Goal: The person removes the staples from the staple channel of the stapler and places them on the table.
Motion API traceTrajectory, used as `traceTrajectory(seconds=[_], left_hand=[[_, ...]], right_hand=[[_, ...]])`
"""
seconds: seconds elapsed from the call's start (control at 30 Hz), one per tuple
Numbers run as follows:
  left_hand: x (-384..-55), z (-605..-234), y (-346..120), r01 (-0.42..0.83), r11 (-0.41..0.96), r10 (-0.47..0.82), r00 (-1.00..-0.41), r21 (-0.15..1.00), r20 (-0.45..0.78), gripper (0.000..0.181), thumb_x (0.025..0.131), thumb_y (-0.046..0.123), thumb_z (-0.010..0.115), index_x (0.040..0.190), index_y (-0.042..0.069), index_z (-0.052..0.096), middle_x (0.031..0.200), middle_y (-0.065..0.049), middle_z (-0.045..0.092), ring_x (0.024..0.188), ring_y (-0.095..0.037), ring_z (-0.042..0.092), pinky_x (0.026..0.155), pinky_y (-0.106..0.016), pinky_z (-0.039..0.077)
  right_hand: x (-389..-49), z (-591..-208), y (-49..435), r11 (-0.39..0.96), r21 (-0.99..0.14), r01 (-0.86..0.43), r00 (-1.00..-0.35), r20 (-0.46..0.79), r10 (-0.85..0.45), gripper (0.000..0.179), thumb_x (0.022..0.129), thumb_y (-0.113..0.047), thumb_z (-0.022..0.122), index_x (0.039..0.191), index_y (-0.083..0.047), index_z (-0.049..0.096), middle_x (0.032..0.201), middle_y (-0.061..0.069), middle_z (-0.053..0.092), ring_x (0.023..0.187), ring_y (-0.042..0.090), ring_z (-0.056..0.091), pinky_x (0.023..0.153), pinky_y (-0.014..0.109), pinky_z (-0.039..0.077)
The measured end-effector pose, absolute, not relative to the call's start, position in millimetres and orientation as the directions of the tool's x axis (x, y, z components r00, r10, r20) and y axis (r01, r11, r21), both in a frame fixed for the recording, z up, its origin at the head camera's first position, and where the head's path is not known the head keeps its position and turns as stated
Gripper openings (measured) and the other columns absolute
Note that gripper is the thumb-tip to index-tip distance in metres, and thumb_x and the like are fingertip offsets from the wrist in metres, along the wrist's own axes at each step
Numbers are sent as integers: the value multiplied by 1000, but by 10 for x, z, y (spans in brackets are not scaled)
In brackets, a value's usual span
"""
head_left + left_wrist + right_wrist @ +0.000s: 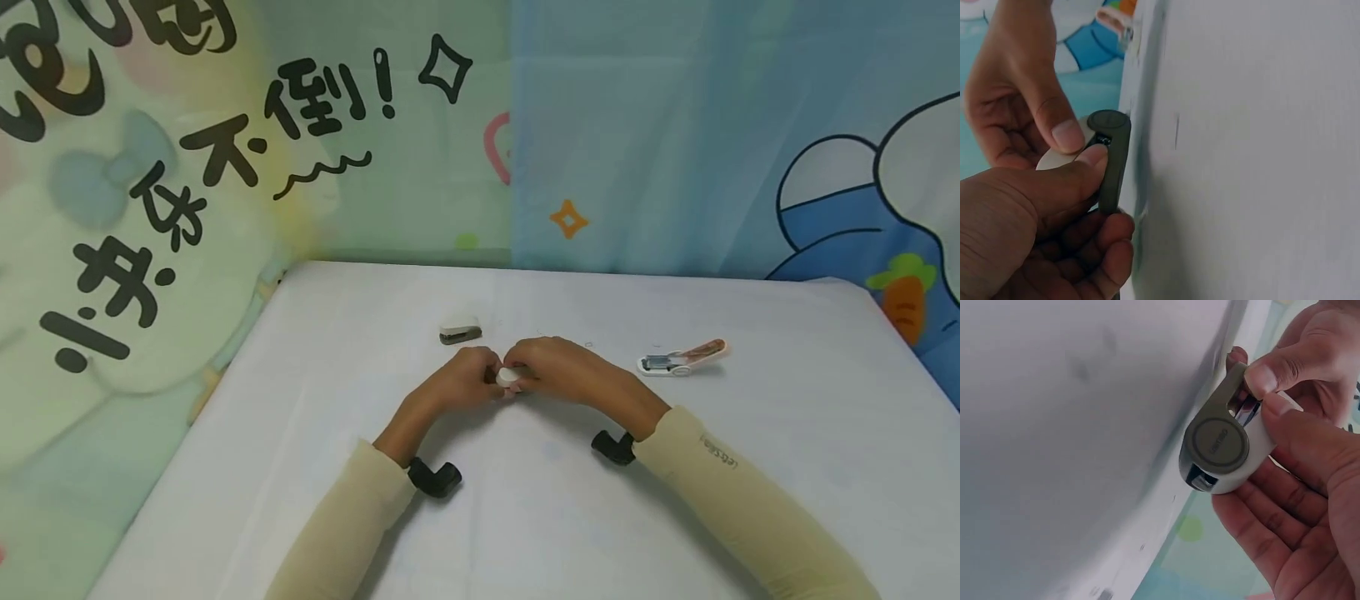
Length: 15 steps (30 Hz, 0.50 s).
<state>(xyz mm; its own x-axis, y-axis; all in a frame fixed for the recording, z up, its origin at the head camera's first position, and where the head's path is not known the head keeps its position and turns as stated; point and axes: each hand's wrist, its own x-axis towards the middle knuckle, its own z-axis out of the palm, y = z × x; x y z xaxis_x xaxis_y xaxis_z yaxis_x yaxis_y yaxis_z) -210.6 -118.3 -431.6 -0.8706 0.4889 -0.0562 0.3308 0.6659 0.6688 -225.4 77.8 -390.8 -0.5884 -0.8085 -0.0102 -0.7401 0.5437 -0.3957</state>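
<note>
Above the middle of the table, my left hand and right hand meet around a small white and olive-grey stapler. A round grey disc with lettering forms one end of it, as the right wrist view shows the stapler close up. Left fingers and thumb pinch its grey arm in the left wrist view, where the stapler stands tilted. My right thumb and fingers hold the white body. Metal shows in the gap between the two parts. The fingers partly cover it.
Behind my left hand lies another white and grey stapler. A white stapler with an orange-pink clear handle lies to the right. Small marks like loose staples dot the white tabletop. Printed curtains hang behind.
</note>
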Motion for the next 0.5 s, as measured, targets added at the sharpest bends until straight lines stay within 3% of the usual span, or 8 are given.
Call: traceTrajectory(seconds=[0.23, 0.5], left_hand=[[-1968, -4291, -955, 355, 634, 586, -800, 687, -126, 15, 85, 10, 76, 88, 5, 63, 81, 1, 57, 72, -9, 50, 64, -23, 42], [-1866, -4221, -845, 337, 673, 590, -781, 658, -203, 19, 82, 10, 79, 86, 10, 61, 78, 0, 53, 68, -10, 46, 60, -23, 40]], right_hand=[[-1966, -3953, 1054, 550, -417, -724, -608, 7, -794, 25, 88, -19, 74, 111, -10, 68, 107, -4, 65, 96, 12, 60, 81, 32, 49], [-1805, -3991, 1149, 442, -345, -828, -505, 117, -855, 26, 88, -9, 73, 113, -15, 68, 93, -5, 57, 70, 8, 50, 63, 24, 44]])
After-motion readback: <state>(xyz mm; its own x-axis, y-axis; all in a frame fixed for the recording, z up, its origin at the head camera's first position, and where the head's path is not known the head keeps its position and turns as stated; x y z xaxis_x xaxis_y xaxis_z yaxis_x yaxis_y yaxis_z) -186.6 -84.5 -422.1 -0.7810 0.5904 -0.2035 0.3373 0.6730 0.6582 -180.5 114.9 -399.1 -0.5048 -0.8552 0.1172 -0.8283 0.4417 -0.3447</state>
